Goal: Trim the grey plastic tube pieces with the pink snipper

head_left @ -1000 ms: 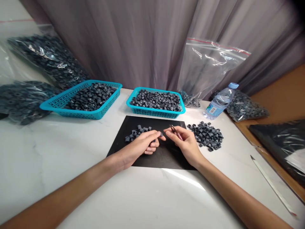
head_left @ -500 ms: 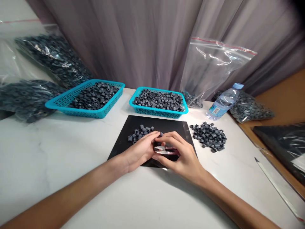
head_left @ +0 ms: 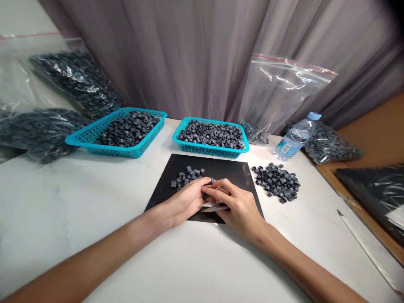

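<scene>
Over a black mat (head_left: 164, 176), my left hand (head_left: 187, 202) is curled round small dark grey parts, one of which (head_left: 212, 180) shows at its fingertips. My right hand (head_left: 241, 208) holds small scissors (head_left: 215, 207), their pointed blades parted and directed left, just below the left fingers. The right fingertips reach the parts in the left hand; how they touch is partly hidden. A pile of grey ring-shaped parts (head_left: 186, 176) lies on the mat behind the left hand. A larger pile (head_left: 277, 182) sits on the white table right of the mat.
Two blue baskets (head_left: 139, 150) (head_left: 211, 149) of grey parts stand behind the mat. Filled plastic bags (head_left: 75, 78) are at the left. A clear bag (head_left: 274, 92), a water bottle (head_left: 296, 136) and another filled bag (head_left: 331, 143) stand at the right, above a white pointed strip (head_left: 366, 248).
The scissors have dropped slightly and tilted in my right hand, whose fingers have moved closer to my left fingertips. The whole view has shifted a little.
</scene>
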{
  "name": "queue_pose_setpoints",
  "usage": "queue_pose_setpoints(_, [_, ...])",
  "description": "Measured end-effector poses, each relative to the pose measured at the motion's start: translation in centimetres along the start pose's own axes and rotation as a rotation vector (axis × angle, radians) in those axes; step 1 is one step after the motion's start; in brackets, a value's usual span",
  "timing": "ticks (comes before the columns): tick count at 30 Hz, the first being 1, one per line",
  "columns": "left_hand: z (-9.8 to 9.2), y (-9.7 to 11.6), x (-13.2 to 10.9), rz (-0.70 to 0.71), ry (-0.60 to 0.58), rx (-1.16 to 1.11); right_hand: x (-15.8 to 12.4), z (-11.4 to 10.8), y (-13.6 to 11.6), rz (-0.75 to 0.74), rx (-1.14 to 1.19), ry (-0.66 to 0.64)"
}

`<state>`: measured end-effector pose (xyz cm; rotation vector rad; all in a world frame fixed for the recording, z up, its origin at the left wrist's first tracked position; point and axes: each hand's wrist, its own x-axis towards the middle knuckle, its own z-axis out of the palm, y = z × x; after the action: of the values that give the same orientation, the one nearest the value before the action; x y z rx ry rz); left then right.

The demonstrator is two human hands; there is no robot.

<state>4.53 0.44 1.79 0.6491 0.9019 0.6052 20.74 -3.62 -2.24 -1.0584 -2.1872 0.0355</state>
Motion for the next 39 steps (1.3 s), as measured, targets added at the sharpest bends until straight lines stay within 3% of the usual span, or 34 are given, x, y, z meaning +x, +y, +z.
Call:
queue_pose_setpoints(9, [0.0,0.0,-0.3,0.023,-0.023,0.061,-0.1,0.2,0.1,-0.115,-0.165,0.057])
queue_pose_setpoints(14, [-0.4,-0.3,0.0,0.090,-0.020,0.053,0.1,-0.1,-0.4,-0.099,-0.243,-0.010])
queue_pose_setpoints(19, [-0.5,-0.5,0.0,0.078,-0.020,0.049,-0.1,-0.1,-0.4,0.020,-0.031,-0.003])
queue_pose_setpoints(23, [-0.7,-0.4,0.2,0.076,-0.091,0.021,-0.2,-0.3,0.0,0.157,0.163,0.037])
queue_pose_setpoints(26, [-0.9,-0.2,0.4,0.093,-0.130,0.006,0.0,-0.6,0.4,0.176,0.241,0.043])
queue_pose_setpoints(31, [-1.1,0.3,0.4,0.101,-0.104,-0.038,0.3,-1.1,0.8,0.230,0.391,0.040])
queue_pose_setpoints(39, [-0.7,0.3,0.2,0.267,-0.044,-0.109,0.5,0.2,1.6,0.450,0.580,0.129])
